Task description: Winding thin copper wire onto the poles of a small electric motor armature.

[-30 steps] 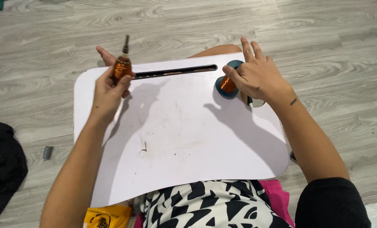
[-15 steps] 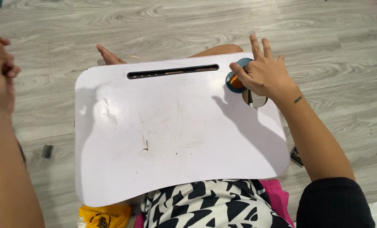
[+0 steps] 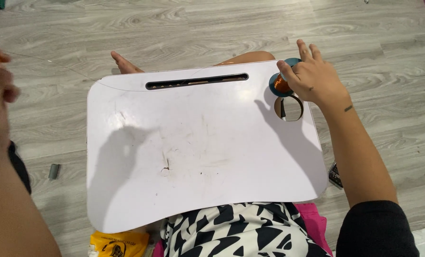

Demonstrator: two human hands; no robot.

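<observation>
Right hand [image 3: 317, 81] grips copper coil [image 3: 282, 85] over lap tray [image 3: 198, 157].

Two hands show: the left hand [image 3: 0, 90], blurred at the frame's edge, and the right hand [image 3: 315, 78]. One white counter [image 3: 198, 157] carries one long slot [image 3: 197, 81] and one round hole [image 3: 288, 108]. One blue spool [image 3: 281, 83] wound with copper wire sits at the right hand. One bare foot [image 3: 122, 63] shows. One small grey piece [image 3: 54, 171] lies on the floor.

I'm looking down at a grey wood-plank floor [image 3: 184, 33] running past every edge of the lap desk [image 3: 198, 157]. Light is casting soft shadows across the desk's white top.
</observation>
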